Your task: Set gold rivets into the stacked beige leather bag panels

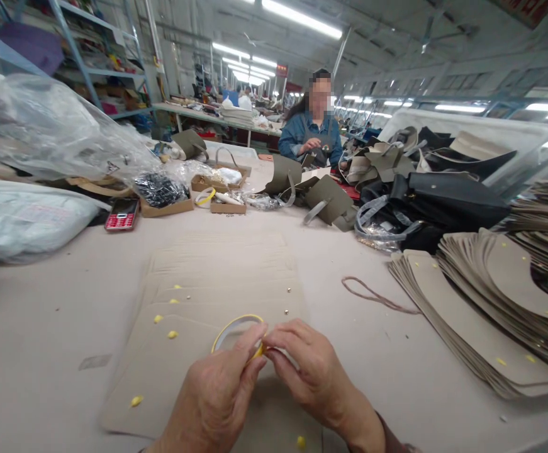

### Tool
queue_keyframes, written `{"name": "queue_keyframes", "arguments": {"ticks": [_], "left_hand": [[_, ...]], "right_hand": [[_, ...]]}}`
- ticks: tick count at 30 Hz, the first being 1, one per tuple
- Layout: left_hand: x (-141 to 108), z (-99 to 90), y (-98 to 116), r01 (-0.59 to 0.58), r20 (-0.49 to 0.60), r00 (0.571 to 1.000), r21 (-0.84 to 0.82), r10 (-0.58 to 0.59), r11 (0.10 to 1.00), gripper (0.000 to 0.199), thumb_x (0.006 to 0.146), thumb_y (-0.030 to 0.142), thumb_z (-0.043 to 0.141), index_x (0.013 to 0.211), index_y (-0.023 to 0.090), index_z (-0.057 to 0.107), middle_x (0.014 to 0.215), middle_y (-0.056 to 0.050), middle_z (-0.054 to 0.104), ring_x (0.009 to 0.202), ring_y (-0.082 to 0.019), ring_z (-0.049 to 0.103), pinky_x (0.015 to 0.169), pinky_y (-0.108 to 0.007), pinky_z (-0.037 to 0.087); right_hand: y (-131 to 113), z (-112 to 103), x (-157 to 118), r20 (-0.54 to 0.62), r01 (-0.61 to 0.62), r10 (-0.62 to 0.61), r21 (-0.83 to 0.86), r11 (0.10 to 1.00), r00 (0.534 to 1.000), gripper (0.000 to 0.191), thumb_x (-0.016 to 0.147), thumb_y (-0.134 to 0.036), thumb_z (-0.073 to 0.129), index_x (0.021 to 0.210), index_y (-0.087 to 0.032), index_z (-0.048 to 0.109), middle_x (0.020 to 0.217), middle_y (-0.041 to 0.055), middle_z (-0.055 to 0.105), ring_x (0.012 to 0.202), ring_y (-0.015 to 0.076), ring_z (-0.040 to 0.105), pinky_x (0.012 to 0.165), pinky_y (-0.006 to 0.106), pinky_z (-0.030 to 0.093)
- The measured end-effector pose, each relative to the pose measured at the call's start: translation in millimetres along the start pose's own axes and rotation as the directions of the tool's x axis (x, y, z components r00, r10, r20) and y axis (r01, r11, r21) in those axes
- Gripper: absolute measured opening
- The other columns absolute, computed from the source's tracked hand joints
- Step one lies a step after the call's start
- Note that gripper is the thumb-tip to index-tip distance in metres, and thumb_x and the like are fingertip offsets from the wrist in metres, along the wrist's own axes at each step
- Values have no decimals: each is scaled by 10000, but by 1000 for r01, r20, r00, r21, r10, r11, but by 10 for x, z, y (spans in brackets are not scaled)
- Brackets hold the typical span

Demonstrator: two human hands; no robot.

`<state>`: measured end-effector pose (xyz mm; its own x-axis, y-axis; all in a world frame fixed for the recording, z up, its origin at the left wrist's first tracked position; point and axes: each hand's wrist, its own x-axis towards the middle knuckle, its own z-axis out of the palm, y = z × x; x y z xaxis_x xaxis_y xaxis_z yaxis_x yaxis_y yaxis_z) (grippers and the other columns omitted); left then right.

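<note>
A thin roll of yellow tape [233, 324] is upright between my two hands, above a fanned stack of beige leather-like panels [226, 270]. My left hand [219, 390] is closed, thumb and fingers pinching the roll's near right side. Against the same spot, my right hand [309, 362] has its thumb and fingertips pinched together at the tape's edge; the bit between them is mostly hidden. Small yellow tape pieces [158, 319] and small metal studs [286, 312] dot the panels under and around my hands.
Curved beige pieces [472, 314] lie stacked at right, beside a brown cord loop [377, 296]. Black bags [448, 204], olive pieces [329, 200] and small cardboard trays [167, 207] line the back. A red phone [123, 214] lies left by plastic bags [28, 217]. A person [314, 135] sits opposite.
</note>
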<state>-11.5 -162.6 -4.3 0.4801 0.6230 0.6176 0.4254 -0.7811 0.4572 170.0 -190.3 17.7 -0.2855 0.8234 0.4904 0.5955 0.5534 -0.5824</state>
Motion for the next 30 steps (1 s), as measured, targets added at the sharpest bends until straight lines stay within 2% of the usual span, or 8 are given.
{"name": "queue_keyframes", "arguments": {"ticks": [3,7,11,17,22,24,27,30], "left_hand": [[-7,26,-12,-15,-4,1000,62,15,998,331,988,246,403,1280,100,460,889,-70,737,666,-115,695,652,-177,551],[-21,55,-34,-50,10,999,138,49,989,315,990,243,395,1262,106,479,915,-82,739,668,-136,692,637,-215,551],[-37,58,-41,-49,58,998,157,40,986,324,991,247,394,1282,123,465,917,-66,738,643,-143,674,592,-236,528],[-25,74,-41,-83,70,995,158,73,984,326,990,214,383,1293,111,447,913,-62,740,614,-137,657,571,-241,507],[17,45,-99,-32,51,998,211,22,977,313,1006,264,346,1251,121,478,950,-84,740,659,-139,690,592,-224,533],[38,22,-113,-36,50,998,220,26,975,321,1007,281,346,1251,119,476,955,-83,740,662,-139,695,601,-219,544],[54,7,-103,-59,60,997,163,50,985,331,1002,284,365,1273,119,462,977,-71,737,712,-137,703,657,-214,560],[39,21,-74,-44,47,998,115,38,992,342,996,281,388,1285,112,457,1014,-82,729,773,-137,707,720,-211,563]], "right_hand": [[49,32,-29,23,14,-14,-12,1000,1000,156,893,-88,500,959,-181,607,881,70,653,831,174,591,741,289,508],[105,59,-80,31,8,-8,-1,1000,999,181,873,-70,506,986,-186,589,884,61,659,826,170,596,741,283,507],[128,69,-92,-22,-1,1,-13,1000,1000,168,868,-94,541,1005,-184,577,818,47,653,740,161,591,677,274,494],[151,85,-84,13,20,-20,-11,1000,1000,174,853,-54,498,920,-189,586,823,49,651,758,156,595,692,262,491],[170,90,-121,-79,-14,8,-68,998,997,171,801,-31,513,803,-200,538,666,-8,558,614,130,529,585,245,435],[163,64,-107,-95,-58,55,-34,998,994,171,814,-34,510,853,-195,552,729,9,580,670,136,550,633,255,461],[134,19,-54,-33,-108,110,68,992,993,271,856,-75,532,1107,-178,546,963,72,620,832,160,574,734,279,505],[100,6,-11,29,-68,66,72,995,997,334,877,-83,529,1196,-180,531,1054,95,611,951,183,564,822,314,510]]}}
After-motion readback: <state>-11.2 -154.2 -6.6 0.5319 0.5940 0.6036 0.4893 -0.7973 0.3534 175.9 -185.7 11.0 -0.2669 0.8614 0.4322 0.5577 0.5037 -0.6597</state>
